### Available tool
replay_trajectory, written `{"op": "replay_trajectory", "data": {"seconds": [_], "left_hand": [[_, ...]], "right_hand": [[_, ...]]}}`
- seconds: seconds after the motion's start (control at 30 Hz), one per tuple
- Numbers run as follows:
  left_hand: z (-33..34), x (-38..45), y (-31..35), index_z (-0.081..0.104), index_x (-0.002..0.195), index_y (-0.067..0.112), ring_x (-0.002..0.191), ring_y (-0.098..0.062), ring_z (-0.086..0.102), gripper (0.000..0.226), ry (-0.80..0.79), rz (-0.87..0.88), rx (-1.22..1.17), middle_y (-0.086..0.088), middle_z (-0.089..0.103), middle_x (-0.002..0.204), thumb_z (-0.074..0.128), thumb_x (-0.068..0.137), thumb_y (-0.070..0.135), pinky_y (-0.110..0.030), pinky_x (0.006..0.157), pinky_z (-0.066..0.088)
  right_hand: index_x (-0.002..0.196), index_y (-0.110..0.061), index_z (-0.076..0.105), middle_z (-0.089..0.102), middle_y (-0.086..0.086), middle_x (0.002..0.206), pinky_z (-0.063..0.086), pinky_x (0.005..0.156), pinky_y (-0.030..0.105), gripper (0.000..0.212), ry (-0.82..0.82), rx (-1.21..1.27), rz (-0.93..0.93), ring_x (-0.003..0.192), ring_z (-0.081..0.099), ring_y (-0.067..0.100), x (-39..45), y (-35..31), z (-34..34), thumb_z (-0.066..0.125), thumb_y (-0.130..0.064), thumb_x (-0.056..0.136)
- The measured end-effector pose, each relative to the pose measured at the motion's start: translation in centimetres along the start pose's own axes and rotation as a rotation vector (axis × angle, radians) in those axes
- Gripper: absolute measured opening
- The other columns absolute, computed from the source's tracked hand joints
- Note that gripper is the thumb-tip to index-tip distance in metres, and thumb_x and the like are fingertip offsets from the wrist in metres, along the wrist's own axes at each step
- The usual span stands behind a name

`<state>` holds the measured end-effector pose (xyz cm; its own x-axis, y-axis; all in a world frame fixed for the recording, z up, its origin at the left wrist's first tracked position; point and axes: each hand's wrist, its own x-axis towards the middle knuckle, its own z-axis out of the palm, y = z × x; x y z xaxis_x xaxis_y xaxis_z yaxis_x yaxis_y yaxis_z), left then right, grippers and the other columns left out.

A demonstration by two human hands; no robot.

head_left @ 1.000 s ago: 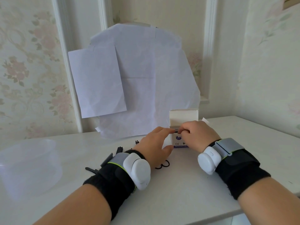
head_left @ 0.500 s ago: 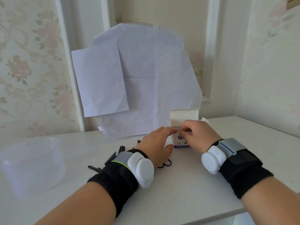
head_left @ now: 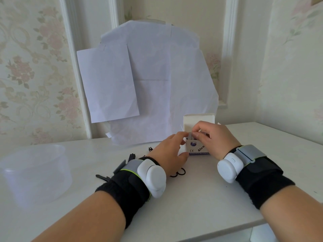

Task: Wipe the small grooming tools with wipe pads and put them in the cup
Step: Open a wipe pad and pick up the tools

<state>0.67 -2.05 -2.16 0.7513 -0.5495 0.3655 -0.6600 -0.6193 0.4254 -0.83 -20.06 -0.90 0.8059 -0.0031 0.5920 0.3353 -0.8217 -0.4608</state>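
White cardboard box of wipe pads [head_left: 196, 147] stands upright on white surface [head_left: 201, 198], lid flap up. Right hand [head_left: 212, 137] grip pinches wipe pad sachet [head_left: 190, 137] at box mouth; sachet points upward. Left hand [head_left: 170, 151] grip curls round box side, steadying. Black small grooming tools [head_left: 177, 173] lie just left, partly under left wrist. Translucent plastic cup [head_left: 33, 172] well apart, far left; nothing between.
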Motion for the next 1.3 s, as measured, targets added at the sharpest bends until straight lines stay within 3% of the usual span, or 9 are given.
{"op": "replay_trajectory", "data": {"seconds": [0.13, 0.27, 0.33, 0.4, 0.5, 0.73, 0.93, 1.1, 1.3], "left_hand": [[-0.1, -0.1, 0.1, 0.033, 0.143, 0.029, 0.117, -0.011, 0.051, 0.052, 0.001, 0.001, 0.000, 0.005, 0.051, 0.130, 0.053, 0.095, 0.027, -0.025, 0.096, 0.041], [-0.3, 0.0, 0.3, 0.043, 0.137, 0.029, 0.108, -0.008, 0.054, 0.044, 0.020, -0.003, -0.034, 0.007, 0.054, 0.122, 0.053, 0.095, 0.024, -0.020, 0.087, 0.041], [-0.4, 0.0, 0.3, 0.049, 0.131, 0.028, 0.103, -0.008, 0.057, 0.038, 0.055, -0.030, -0.091, 0.008, 0.057, 0.116, 0.054, 0.094, 0.024, -0.020, 0.085, 0.043], [-0.5, 0.1, 0.2, 0.054, 0.124, 0.029, 0.097, -0.007, 0.060, 0.031, 0.113, -0.058, -0.163, 0.011, 0.061, 0.108, 0.054, 0.094, 0.024, -0.020, 0.085, 0.046], [-0.7, 0.2, 0.4, 0.057, 0.117, 0.030, 0.088, 0.001, 0.059, 0.023, 0.188, -0.084, -0.246, 0.016, 0.062, 0.098, 0.054, 0.094, 0.027, -0.011, 0.074, 0.044], [-1.2, 0.3, 0.7, 0.058, 0.097, 0.030, 0.087, 0.004, 0.059, 0.004, 0.397, -0.054, -0.334, 0.015, 0.061, 0.101, 0.059, 0.093, 0.032, -0.003, 0.069, 0.042], [-1.2, 0.5, 0.5, 0.067, 0.090, 0.019, 0.071, -0.010, 0.069, 0.011, 0.345, -0.102, -0.590, 0.003, 0.074, 0.079, 0.058, 0.095, 0.017, -0.031, 0.079, 0.057], [-1.9, 0.4, 0.4, 0.069, 0.092, 0.006, 0.063, -0.011, 0.063, 0.017, 0.378, -0.204, -0.796, -0.002, 0.068, 0.071, 0.056, 0.096, 0.015, -0.023, 0.068, 0.055], [-2.1, 0.2, 0.8, 0.068, 0.086, 0.009, 0.060, -0.014, 0.063, 0.018, 0.344, -0.217, -0.897, -0.006, 0.070, 0.071, 0.054, 0.097, 0.011, -0.030, 0.072, 0.054]], "right_hand": [[0.085, -0.028, 0.060, 0.062, -0.004, 0.070, 0.044, 0.059, 0.032, 0.013, -0.015, -0.013, -0.015, 0.061, 0.052, 0.013, 0.1, 0.0, 0.0, 0.056, -0.025, 0.097], [0.091, -0.031, 0.055, 0.065, -0.007, 0.084, 0.052, 0.068, 0.037, 0.021, -0.095, -0.046, 0.035, 0.077, 0.061, 0.017, 0.1, 0.1, 0.2, 0.050, -0.012, 0.098], [0.093, -0.030, 0.055, 0.065, -0.011, 0.082, 0.048, 0.064, 0.029, 0.023, -0.092, -0.032, 0.038, 0.075, 0.060, 0.011, 0.1, 0.0, 0.3, 0.050, -0.008, 0.097], [0.094, -0.027, 0.055, 0.066, -0.013, 0.079, 0.041, 0.060, 0.023, 0.018, -0.049, -0.019, 0.028, 0.073, 0.057, 0.005, 0.1, -0.2, 0.1, 0.051, -0.009, 0.097], [0.089, -0.025, 0.055, 0.067, -0.011, 0.069, 0.046, 0.064, 0.030, 0.011, 0.047, -0.021, -0.019, 0.071, 0.058, 0.010, 0.1, -0.4, -0.3, 0.056, -0.016, 0.095], [0.086, -0.020, 0.057, 0.068, -0.005, 0.069, 0.053, 0.065, 0.040, 0.013, 0.266, 0.062, -0.118, 0.067, 0.064, 0.020, -0.2, -1.1, -0.7, 0.066, -0.028, 0.092], [0.086, -0.017, 0.060, 0.067, -0.007, 0.065, 0.051, 0.058, 0.029, 0.010, 0.198, 0.164, -0.107, 0.058, 0.064, 0.009, -0.3, -1.7, -0.4, 0.064, -0.022, 0.093], [0.086, -0.016, 0.062, 0.067, -0.006, 0.057, 0.045, 0.054, 0.018, 0.012, 0.090, 0.222, -0.080, 0.048, 0.058, 0.000, -0.8, -2.0, -0.3, 0.055, -0.014, 0.096], [0.078, -0.013, 0.061, 0.065, 0.002, 0.054, 0.038, 0.049, 0.011, 0.020, 0.042, 0.273, -0.044, 0.041, 0.053, 0.002, -0.9, -2.4, -0.4, 0.053, -0.011, 0.096]]}}
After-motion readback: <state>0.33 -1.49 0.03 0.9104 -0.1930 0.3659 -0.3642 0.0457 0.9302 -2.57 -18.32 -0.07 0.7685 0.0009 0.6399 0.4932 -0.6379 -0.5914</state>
